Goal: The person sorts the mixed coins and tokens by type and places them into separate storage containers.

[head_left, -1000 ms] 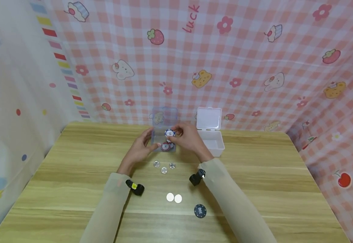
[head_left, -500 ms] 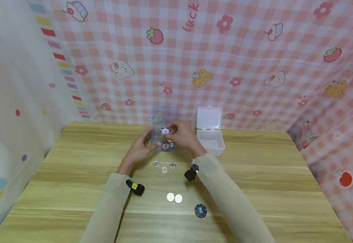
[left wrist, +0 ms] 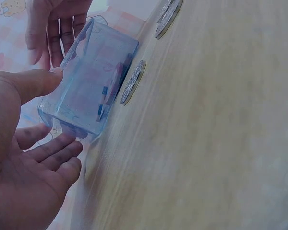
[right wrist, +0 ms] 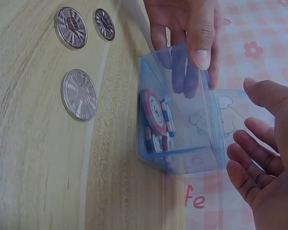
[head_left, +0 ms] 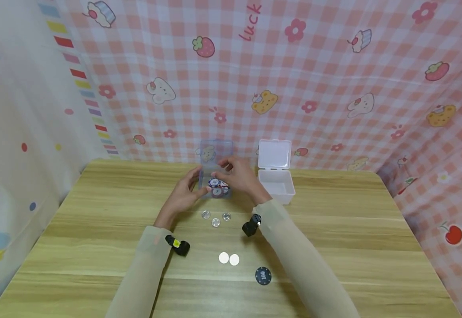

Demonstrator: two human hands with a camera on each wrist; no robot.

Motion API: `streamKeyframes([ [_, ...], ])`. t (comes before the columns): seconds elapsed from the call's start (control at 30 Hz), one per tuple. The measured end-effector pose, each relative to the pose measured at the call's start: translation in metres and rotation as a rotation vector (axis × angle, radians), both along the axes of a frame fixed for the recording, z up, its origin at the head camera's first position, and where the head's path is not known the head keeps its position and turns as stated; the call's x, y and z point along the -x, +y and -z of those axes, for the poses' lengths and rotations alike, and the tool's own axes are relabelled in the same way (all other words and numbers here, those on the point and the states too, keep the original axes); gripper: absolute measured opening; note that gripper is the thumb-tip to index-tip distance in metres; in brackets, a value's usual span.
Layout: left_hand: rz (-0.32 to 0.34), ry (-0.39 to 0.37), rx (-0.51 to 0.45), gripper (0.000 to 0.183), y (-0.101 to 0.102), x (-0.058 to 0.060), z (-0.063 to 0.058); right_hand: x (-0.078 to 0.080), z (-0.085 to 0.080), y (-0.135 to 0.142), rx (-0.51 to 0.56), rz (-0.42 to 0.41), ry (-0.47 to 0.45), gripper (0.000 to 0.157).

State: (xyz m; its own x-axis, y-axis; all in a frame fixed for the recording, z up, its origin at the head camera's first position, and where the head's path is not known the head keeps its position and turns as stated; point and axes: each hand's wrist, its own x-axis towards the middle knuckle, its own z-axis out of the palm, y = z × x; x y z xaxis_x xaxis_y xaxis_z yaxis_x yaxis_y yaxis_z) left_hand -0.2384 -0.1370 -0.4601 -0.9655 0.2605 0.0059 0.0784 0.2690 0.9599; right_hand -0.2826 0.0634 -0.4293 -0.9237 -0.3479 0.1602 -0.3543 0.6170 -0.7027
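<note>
A clear bluish plastic box stands at the back of the table with its lid raised. My left hand grips its side, the thumb at the front wall and the fingers along the left. Several poker chips lie inside, among them a red-and-white chip and a blue-and-white chip. Over the box's right side hovers my right hand, its fingers loosely bent with nothing between them. In the right wrist view that hand stands apart from the chips, beside the rim.
A white box with a raised lid stands to the right. Before the clear box lie three silver coins. Nearer are two white discs and a black "100" chip. Patterned cloth hangs behind.
My right hand moved left over the clear box and let go of the blue-and-white chip, which dropped onto the others inside. My left hand stayed at the box.
</note>
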Motion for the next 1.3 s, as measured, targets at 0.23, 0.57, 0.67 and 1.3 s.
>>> streamKeyframes([
  [0.23, -0.02, 0.017, 0.013, 0.077, -0.003, 0.011, 0.021, -0.002, -0.003, 0.005, -0.002, -0.036, 0.002, 0.051],
  [0.57, -0.032, 0.026, 0.027, 0.077, -0.001, 0.011, 0.019, -0.013, -0.016, 0.015, -0.038, -0.1, 0.048, 0.052],
  [0.67, -0.032, 0.03, 0.031, 0.076, 0.0, 0.011, 0.019, -0.016, -0.019, 0.018, -0.044, -0.099, 0.063, 0.053],
  [1.3, -0.001, 0.018, 0.011, 0.075, 0.002, -0.006, -0.009, -0.045, -0.018, 0.037, -0.142, -0.149, 0.142, 0.063],
])
